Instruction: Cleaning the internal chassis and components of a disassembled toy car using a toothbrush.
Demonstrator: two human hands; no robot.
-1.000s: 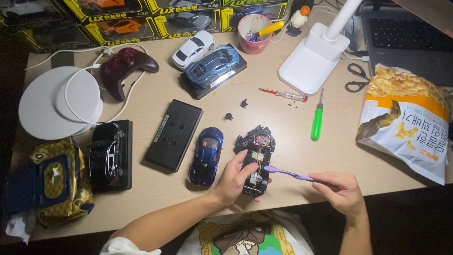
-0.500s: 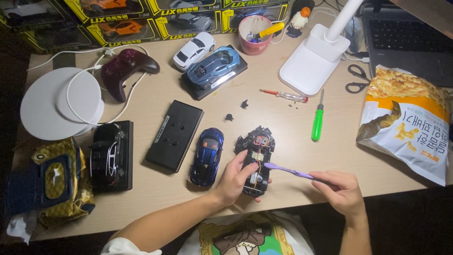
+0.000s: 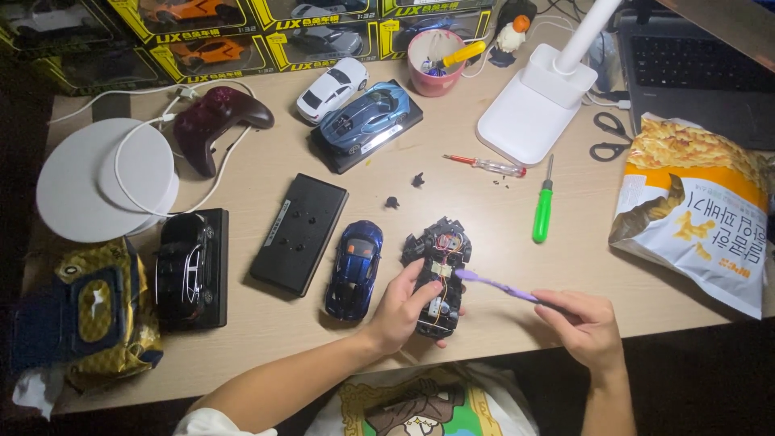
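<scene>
The left hand (image 3: 404, 307) grips the lower end of an opened toy car chassis (image 3: 438, 274) at lower centre of the frame, fingers curled round its side, thumb on top. The right hand (image 3: 583, 324), to the lower right, pinches the handle of a purple tool (image 3: 494, 283) whose tip rests on the chassis's exposed wiring; its working end is too small to make out. Just left of the chassis lies a blue car shell (image 3: 354, 268), then a black base plate (image 3: 299, 232) and a black car on its base (image 3: 190, 266). Above sit two small dark parts (image 3: 392, 202), a blue car on a stand (image 3: 365, 123) and a white car (image 3: 332, 86): four whole or shelled cars loose on the desk (image 3: 242, 323). Two screwdrivers lie at centre right, one red (image 3: 484, 165), one green (image 3: 542, 206). The snack bag (image 3: 694, 210) is cut off by the right edge.
</scene>
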